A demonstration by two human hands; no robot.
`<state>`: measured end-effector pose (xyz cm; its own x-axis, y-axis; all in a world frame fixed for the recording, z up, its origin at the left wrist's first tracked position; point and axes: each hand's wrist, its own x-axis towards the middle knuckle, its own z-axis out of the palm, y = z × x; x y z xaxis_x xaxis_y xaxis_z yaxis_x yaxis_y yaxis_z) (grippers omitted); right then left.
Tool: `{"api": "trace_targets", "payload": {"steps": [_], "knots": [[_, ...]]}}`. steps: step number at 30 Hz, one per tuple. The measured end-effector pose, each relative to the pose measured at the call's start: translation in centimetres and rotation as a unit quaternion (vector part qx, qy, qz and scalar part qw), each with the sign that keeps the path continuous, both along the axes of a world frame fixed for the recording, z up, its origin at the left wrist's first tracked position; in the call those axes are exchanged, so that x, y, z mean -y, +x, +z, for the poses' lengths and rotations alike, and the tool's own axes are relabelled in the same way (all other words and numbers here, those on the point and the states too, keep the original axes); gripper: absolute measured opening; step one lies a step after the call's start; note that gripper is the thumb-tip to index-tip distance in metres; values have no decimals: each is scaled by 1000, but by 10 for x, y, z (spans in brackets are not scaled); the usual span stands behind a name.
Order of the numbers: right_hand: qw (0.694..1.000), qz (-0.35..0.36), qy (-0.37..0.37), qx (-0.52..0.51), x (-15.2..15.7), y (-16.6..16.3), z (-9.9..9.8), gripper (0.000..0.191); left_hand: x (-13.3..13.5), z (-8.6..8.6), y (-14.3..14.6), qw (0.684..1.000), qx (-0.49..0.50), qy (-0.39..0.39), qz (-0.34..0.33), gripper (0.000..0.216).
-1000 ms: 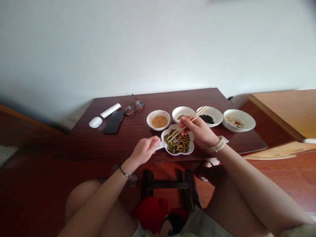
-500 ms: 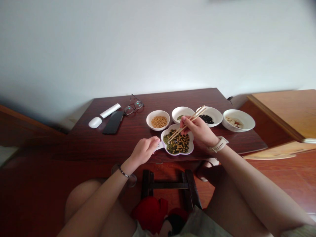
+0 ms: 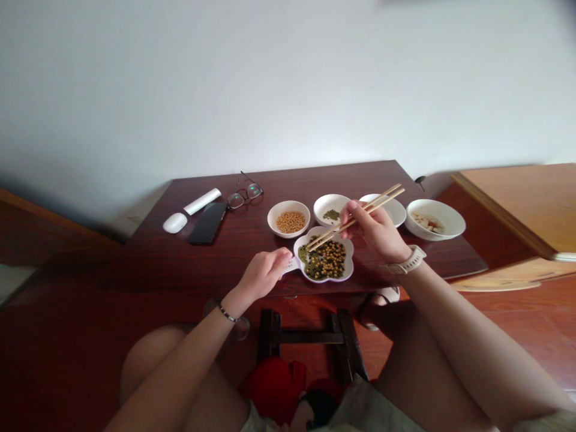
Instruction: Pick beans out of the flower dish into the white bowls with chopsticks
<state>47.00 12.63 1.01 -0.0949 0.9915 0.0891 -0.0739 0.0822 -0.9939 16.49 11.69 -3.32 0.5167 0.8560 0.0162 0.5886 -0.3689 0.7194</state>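
My left hand [image 3: 265, 270] is closed on the short handle of a white, flower-shaped bowl [image 3: 350, 268] with a purple rim, at the table's front edge. Mixed yellow, green and dark beans [image 3: 326, 261] lie in it. My right hand [image 3: 371, 231] grips a pair of wooden chopsticks [image 3: 378, 201], their tips down at the upper left of the beans. Behind stand a bowl of yellow soybeans [image 3: 290, 222], a white bowl [image 3: 324, 200] with a few green beans, and another white bowl [image 3: 396, 211] whose contents my right hand hides.
On the right, a white bowl [image 3: 454, 222] holds pale pieces. Glasses [image 3: 245, 196], a black phone [image 3: 207, 224], a white rounded object [image 3: 175, 223] and a white stick-like object [image 3: 202, 201] lie left on the dark table [image 3: 243, 240]. A wooden cabinet [image 3: 517, 204] stands at right.
My right hand has moved to the right with the chopsticks, which now lie at a lower slant. It uncovers the green beans and covers the black beans. My left hand stays put.
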Motion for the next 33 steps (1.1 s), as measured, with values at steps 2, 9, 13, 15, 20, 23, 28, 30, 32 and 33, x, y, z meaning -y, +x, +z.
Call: {"api": "trace_targets", "payload": {"steps": [2,9,13,15,20,23,28,30,32,33], "knots": [[1000,6,24,-11,1,2,1,53,0,0,0,1000,-1,0,-1,56],[997,23,65,-42,3,5,1,48,0,1,-1,1000,1,-3,-3,56],[997,16,60,-36,2,7,2,49,1,0,0,1000,-1,1,-5,56],[998,15,48,-36,1,9,2,49,1,0,0,1000,-1,3,-5,55],[998,-22,40,-46,-4,19,3,46,1,0,-1,1000,0,2,-7,56],[996,-66,41,-47,-9,27,2,47,1,0,-1,1000,-3,6,-7,56],[987,-138,42,-65,-19,40,-3,52,1,0,-1,1000,-7,8,-8,55],[983,-167,43,-69,-23,44,-6,54,1,0,-1,1000,-7,6,-6,55],[977,-194,50,-65,-26,48,-10,54,1,0,-1,1000,-5,6,-2,54],[975,-208,56,-58,-28,49,-12,54,1,0,-1,1000,-4,7,-1,54]]}}
